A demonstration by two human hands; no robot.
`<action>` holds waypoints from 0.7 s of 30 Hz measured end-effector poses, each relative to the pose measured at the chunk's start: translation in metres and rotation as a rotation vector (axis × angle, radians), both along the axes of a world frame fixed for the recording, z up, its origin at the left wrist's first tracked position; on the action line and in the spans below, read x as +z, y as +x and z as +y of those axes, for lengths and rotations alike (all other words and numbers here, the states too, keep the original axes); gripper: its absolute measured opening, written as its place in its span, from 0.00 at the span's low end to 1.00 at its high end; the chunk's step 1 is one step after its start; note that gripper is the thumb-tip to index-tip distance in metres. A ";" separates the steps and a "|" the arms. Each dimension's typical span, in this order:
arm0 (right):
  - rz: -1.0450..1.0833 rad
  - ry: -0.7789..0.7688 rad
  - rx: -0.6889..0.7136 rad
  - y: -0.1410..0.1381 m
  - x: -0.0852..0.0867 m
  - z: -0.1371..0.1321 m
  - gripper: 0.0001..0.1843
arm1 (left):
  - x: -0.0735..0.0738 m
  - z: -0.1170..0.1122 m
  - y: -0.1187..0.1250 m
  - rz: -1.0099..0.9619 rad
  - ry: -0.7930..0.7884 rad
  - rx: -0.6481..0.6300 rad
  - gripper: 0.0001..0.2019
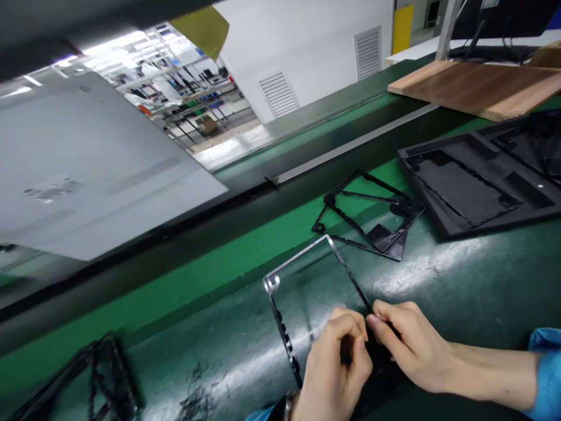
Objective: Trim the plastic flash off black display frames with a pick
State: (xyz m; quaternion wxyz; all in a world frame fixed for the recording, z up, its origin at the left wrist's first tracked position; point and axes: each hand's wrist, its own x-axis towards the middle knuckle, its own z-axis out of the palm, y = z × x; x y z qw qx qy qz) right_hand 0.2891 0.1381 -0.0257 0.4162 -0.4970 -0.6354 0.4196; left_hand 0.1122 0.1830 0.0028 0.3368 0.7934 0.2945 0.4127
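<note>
A thin black rectangular frame point(302, 257) is held up over the green bench, its far corner glinting in the light. My left hand point(333, 368) is closed around the frame's near edge, fingers curled. From the right comes my right hand point(412, 345), pinching the frame's right rail with thumb and fingertips right beside the left hand. Both hands grip the same frame at the bottom centre of the view.
Two more black frames point(372, 216) lie stacked just beyond. A black foam tray point(473, 187) sits at right, a wooden board point(473, 88) behind it. A pile of black strips point(100, 374) lies at lower left. A grey panel point(87, 169) stands at left.
</note>
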 end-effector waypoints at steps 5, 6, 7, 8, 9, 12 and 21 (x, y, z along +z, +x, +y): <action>0.071 0.002 0.023 0.002 0.002 0.001 0.22 | 0.005 0.003 -0.008 0.015 -0.076 0.092 0.07; 0.085 0.001 0.029 0.002 0.002 0.000 0.23 | 0.006 0.005 -0.011 0.050 -0.092 0.129 0.07; 0.096 -0.002 0.035 0.002 0.002 0.000 0.23 | 0.008 0.007 -0.013 0.092 -0.099 0.154 0.07; 0.102 -0.006 0.037 0.002 0.002 -0.001 0.23 | 0.009 0.009 -0.014 0.140 -0.101 0.163 0.07; 0.103 -0.010 0.038 0.003 0.002 -0.001 0.23 | 0.009 0.012 -0.015 0.187 -0.095 0.158 0.06; 0.093 -0.008 0.032 0.003 0.002 0.000 0.22 | 0.010 0.018 -0.014 0.265 -0.025 0.123 0.06; 0.080 0.026 0.070 0.002 0.002 -0.002 0.22 | 0.004 0.029 -0.023 0.248 0.469 0.059 0.10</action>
